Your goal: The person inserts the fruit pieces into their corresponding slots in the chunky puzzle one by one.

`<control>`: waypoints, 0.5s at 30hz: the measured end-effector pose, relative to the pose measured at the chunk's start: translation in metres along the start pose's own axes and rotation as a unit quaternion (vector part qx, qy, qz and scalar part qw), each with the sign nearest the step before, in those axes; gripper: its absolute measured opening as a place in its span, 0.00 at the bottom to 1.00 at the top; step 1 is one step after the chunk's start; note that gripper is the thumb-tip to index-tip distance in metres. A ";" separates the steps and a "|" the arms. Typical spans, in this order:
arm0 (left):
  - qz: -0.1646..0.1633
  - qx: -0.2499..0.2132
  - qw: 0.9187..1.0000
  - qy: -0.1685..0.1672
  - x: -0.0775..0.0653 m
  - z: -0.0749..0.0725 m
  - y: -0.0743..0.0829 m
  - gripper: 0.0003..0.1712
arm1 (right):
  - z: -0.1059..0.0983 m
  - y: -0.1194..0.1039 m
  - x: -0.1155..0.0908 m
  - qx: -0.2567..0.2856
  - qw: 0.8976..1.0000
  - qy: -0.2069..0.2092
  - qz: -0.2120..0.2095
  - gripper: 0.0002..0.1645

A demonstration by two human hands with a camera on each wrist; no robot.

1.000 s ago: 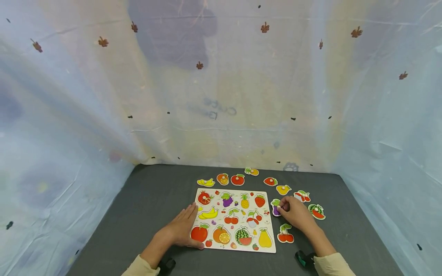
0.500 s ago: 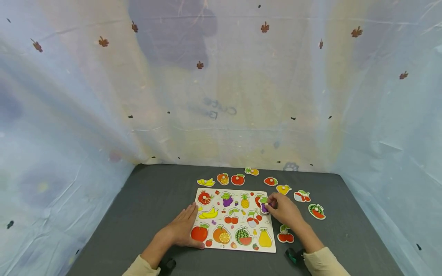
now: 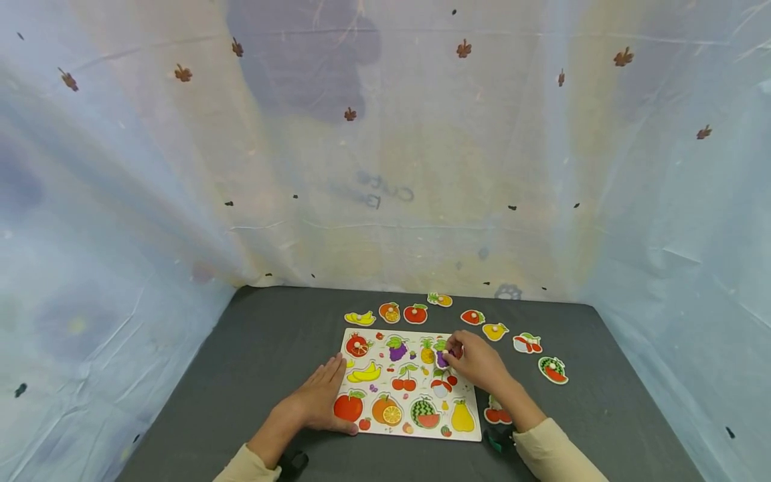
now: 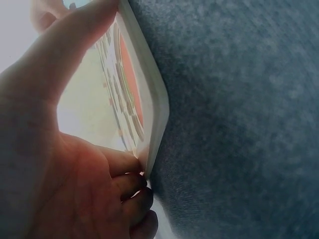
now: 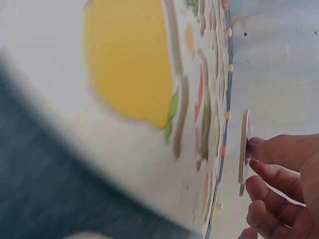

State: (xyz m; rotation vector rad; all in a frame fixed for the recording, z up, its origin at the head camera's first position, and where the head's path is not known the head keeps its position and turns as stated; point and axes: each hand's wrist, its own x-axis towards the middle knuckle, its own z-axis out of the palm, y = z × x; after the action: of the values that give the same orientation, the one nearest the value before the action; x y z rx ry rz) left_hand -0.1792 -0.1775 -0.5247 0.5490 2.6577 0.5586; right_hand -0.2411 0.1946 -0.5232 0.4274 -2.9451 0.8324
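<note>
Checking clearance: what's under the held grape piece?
Under the grape piece: the board, with a gap between. Whatever print it covers can't be seen; the pineapple print beside it shows.

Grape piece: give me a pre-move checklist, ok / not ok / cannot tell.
1. Piece held: ok, the right grip pinches the grape piece.
2. Piece off the board: ok, the right wrist view shows a gap.
3. Board braced: ok, the left grip touches its left edge.
4. Grape slot uncovered: ok.
5. Piece over that slot: not ok, it sits right of the pineapple slot.
6. Forearm off the cherry piece: cannot tell, they overlap in view.
</note>
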 end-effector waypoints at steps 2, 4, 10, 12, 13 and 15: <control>0.005 -0.004 1.000 -0.003 0.000 0.000 -0.001 0.81 | 0.002 -0.003 0.003 0.003 1.000 -0.002 -0.007 0.11; 0.007 -0.008 1.000 -0.004 0.000 0.000 -0.002 0.82 | 0.004 -0.006 0.006 0.007 1.000 -0.002 -0.013 0.11; -0.005 -0.002 1.000 0.003 0.000 0.003 0.000 0.84 | 0.013 -0.012 0.011 0.011 0.999 -0.005 -0.035 0.11; -0.014 0.004 1.000 0.003 0.001 0.004 0.000 0.85 | 0.014 -0.015 0.013 0.010 0.999 -0.006 -0.045 0.11; -0.017 0.005 1.000 0.002 0.002 0.005 -0.001 0.85 | 0.015 -0.016 0.014 0.009 0.999 -0.006 -0.048 0.11; -0.018 0.006 1.000 0.002 0.004 0.007 -0.003 0.87 | 0.016 -0.020 0.015 0.009 0.999 -0.009 -0.050 0.11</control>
State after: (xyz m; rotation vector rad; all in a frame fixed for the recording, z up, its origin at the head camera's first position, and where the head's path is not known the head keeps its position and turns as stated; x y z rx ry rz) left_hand -0.1803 -0.1759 -0.5334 0.5024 2.6717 0.5331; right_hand -0.2495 0.1664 -0.5250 0.5816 -2.9068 0.8469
